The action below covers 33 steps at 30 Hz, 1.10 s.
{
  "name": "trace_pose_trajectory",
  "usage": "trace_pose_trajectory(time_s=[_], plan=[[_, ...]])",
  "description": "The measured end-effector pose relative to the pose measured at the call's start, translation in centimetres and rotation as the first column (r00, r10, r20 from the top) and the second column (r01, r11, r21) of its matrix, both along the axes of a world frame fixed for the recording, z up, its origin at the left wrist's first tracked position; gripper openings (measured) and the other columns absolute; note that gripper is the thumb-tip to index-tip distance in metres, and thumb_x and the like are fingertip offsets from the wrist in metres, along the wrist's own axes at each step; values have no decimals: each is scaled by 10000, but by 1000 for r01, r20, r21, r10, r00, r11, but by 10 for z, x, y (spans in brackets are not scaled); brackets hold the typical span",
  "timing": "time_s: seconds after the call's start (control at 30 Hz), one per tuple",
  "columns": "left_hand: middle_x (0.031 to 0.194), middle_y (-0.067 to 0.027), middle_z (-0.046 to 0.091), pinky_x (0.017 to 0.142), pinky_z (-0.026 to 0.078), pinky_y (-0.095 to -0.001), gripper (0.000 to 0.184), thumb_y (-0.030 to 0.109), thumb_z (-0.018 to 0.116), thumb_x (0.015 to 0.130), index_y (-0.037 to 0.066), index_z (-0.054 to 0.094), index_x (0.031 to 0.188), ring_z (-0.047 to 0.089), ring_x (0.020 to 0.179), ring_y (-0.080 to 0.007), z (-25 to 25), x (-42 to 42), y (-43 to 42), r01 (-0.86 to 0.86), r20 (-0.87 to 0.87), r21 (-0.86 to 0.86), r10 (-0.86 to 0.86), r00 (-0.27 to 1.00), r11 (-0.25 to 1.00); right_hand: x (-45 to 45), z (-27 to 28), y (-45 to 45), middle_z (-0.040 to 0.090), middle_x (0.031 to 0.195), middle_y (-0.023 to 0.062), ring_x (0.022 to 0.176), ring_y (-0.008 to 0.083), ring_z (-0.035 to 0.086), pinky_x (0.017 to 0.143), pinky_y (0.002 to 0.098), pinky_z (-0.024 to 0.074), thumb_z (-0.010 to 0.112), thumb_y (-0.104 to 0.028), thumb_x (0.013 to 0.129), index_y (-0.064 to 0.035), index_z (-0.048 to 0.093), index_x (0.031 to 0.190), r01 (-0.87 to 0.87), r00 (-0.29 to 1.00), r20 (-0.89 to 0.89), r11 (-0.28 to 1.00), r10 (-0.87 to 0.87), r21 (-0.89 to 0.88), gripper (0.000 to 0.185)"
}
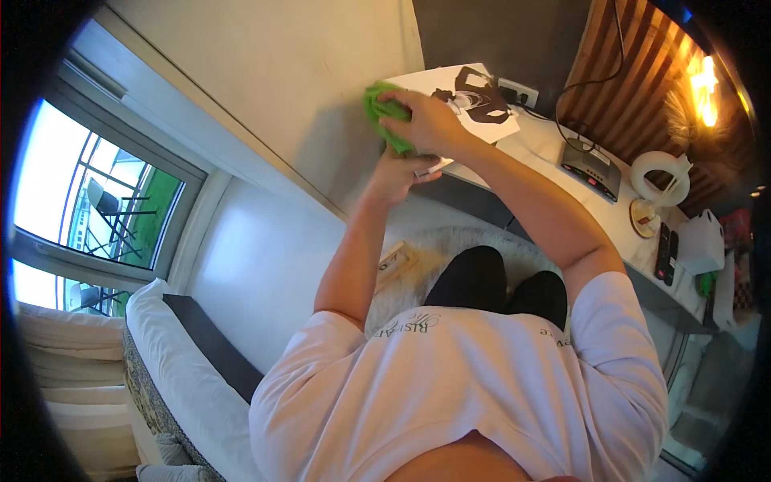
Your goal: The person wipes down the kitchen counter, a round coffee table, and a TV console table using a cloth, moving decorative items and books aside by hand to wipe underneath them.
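Observation:
A crumpled green cloth (384, 116) is gripped in my right hand (430, 120), its fingers bent over it. The cloth lies against the left end of a white picture panel (502, 128) printed with a dark figure. Just below, my left hand (392, 175) is closed around a white edge at the panel's lower side, near the cloth. My right hand and forearm cover part of the panel, which is tilted above the cabinet top.
A white-topped cabinet (540, 157) carries a black router (590, 170), a white ring-shaped vase (660, 178), dark remotes (666, 253) and a white box (701, 243). A power strip (516, 92) with cables sits behind the panel. A wooden-framed item (397, 265) lies on the furry rug (450, 238).

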<state>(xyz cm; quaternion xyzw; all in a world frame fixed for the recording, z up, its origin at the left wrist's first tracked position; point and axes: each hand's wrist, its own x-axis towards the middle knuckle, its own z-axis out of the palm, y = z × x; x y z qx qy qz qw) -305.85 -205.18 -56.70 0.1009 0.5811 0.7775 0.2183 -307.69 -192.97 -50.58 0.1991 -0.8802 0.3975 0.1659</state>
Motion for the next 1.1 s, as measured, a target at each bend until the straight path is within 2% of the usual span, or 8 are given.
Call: trace_pose_trajectory(time_s=[0.4,0.6,0.7,0.83,0.87,0.93,0.97,1.1], plan=[[1208,-93,507,808,533,-517,673,-78,518,737,124,296,1339,562,1068,-302,11,42,-13,-150,60,209,141,988,966,-67,-43,94,594,1043,180,909,366,601,790,427,479,486,-347,909,-96,607,1104,524,814,-257,849,-521,-62,340],[1203,-79,526,797,539,-521,683,-78,511,748,151,291,1352,574,1060,-298,10,50,-31,-198,89,193,184,979,961,-56,-86,157,585,1036,176,906,362,598,775,416,484,509,-314,906,-84,610,1077,691,706,-182,722,-684,-34,303],[1212,-85,524,808,536,-513,682,-68,511,754,154,285,1358,568,1068,-296,8,53,-39,-237,53,169,231,971,957,-47,-71,161,589,1028,177,910,353,596,772,416,483,525,-296,900,-72,612,1072,694,685,-197,710,-702,-116,296],[1221,-94,519,797,547,-481,669,-60,505,760,156,284,1354,568,1068,-299,11,52,-39,-208,26,172,206,978,963,-7,-17,78,604,1008,172,904,324,601,747,404,490,535,-287,897,-123,575,1158,420,784,-394,877,-480,-233,311],[1219,-97,522,793,551,-474,662,-59,503,761,155,287,1349,571,1065,-302,16,54,-33,-222,18,169,222,975,960,13,-9,53,600,1015,148,851,322,611,714,406,495,551,-294,886,-154,568,1175,344,918,-157,928,-364,-144,322],[1229,-98,514,795,544,-484,684,-65,495,755,167,268,1357,563,1078,-303,21,57,-26,-229,14,183,231,973,956,32,-24,10,579,910,134,792,313,613,644,395,504,590,-252,848,-191,573,1197,208,930,-313,978,-191,21,354],[1242,-95,503,801,535,-502,714,-71,491,747,179,246,1370,553,1095,-301,21,58,-25,-224,19,202,225,974,953,41,-30,-3,573,895,126,804,299,597,693,393,499,586,-249,857,-177,607,1153,165,893,-416,985,-171,-50,304],[1249,-90,496,803,528,-522,741,-69,486,731,183,227,1378,547,1106,-301,17,65,-39,-240,34,253,240,970,937,28,-42,30,565,914,147,802,314,592,673,424,485,535,-245,884,-170,589,1176,399,902,-166,916,-398,-33,306]])
